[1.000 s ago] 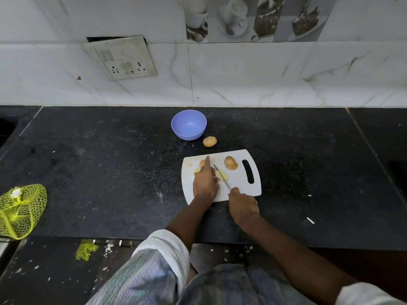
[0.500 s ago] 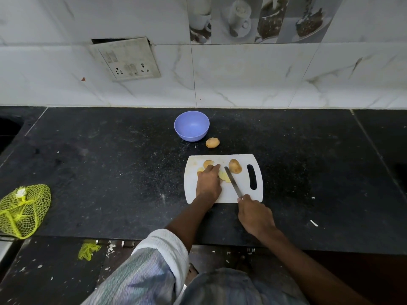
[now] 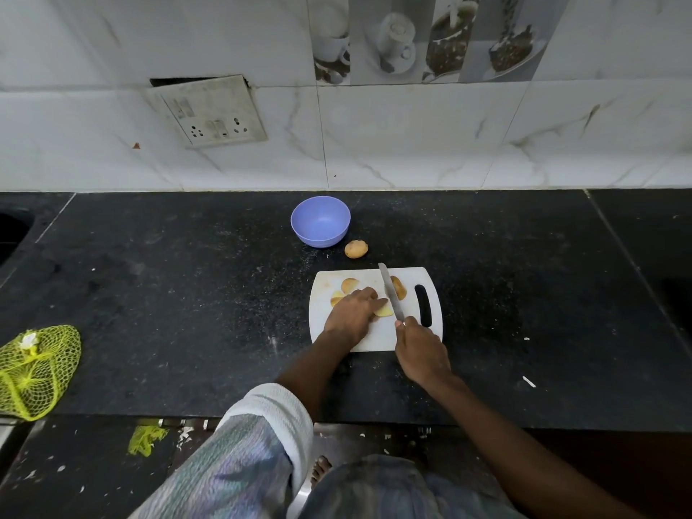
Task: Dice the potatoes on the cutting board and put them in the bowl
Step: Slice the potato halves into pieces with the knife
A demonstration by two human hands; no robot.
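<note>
Cutting board point(image 3: 348, 331): white, with a dark handle slot on its right side; lies flat on the black bench point(image 3: 179, 294), near the front edge, at 6 o'clock from the bowl.
Bowl point(image 3: 320, 221): lilac-blue, upright on the bench toward the wall; nothing visible inside it.
Whole potato point(image 3: 356, 249): unpeeled, on the bench just beside the bowl at its 4 o'clock, off the board.
Potato pieces point(image 3: 349, 285): several cut pieces lie on the board at 11 o'clock from the left hand; 1 more unpeeled piece point(image 3: 400, 287) sits at 3 o'clock of the blade, near the handle slot.
Left hand point(image 3: 352, 314): palm down on the board, fingers point(image 3: 376, 303) curled over a pale cut piece point(image 3: 384, 312) that shows at their tips, holding it against the board.
Right hand point(image 3: 421, 350): at the board's near right corner, fingers wrapped round the knife handle, which the hand hides.
Knife point(image 3: 389, 290): blade points toward 12 o'clock, tip near the board's far edge, running just beside the left hand's fingertips and the held piece; whether the edge touches the piece cannot be told.
Net bag point(image 3: 35, 368): yellow mesh, at the bench's far left, 9 o'clock from the board and well apart from it.
Socket plate point(image 3: 208, 110): on the marbled wall tiles, tilted, at 11 o'clock from the bowl.
</note>
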